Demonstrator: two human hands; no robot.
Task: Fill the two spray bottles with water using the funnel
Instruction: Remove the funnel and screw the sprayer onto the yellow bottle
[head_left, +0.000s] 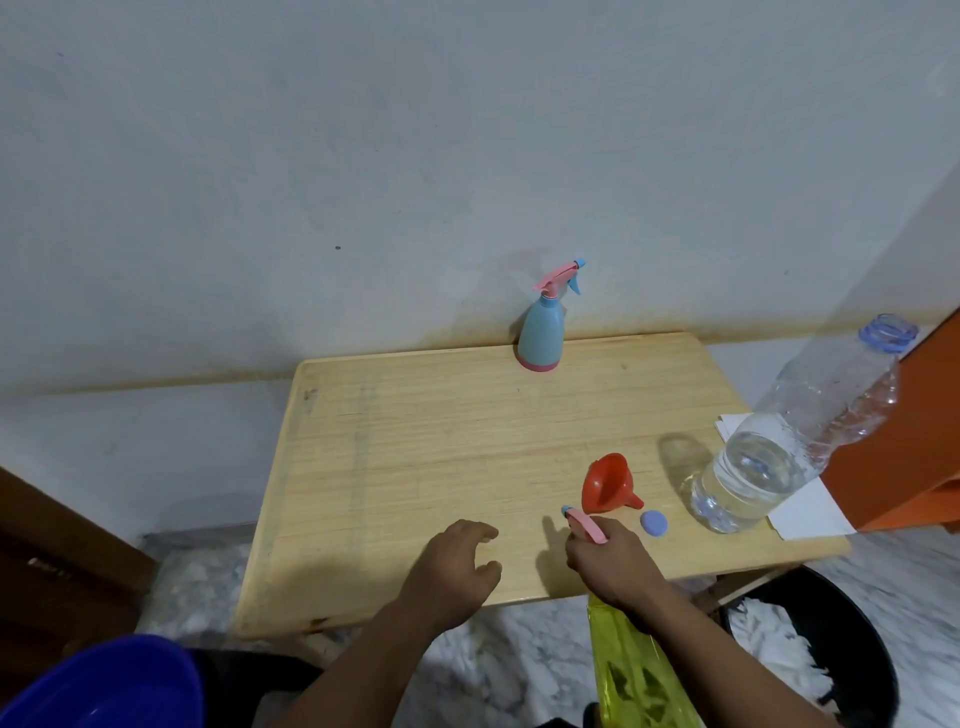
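The right hand (610, 558) hides most of the yellow spray bottle (636, 670).

A pale wood grain is shown by the table (415, 441). The spray bottle (541, 332) at the back is coloured light blue, with a pink base and a pink and blue trigger head. The funnel (608, 483) is red. A lilac-blue cap (653, 522) is seen, and the clear water bottle (789, 431) is ringed blue at its neck. A yellow translucent bottle (639, 670) is topped by a pink sprayer (584, 524).
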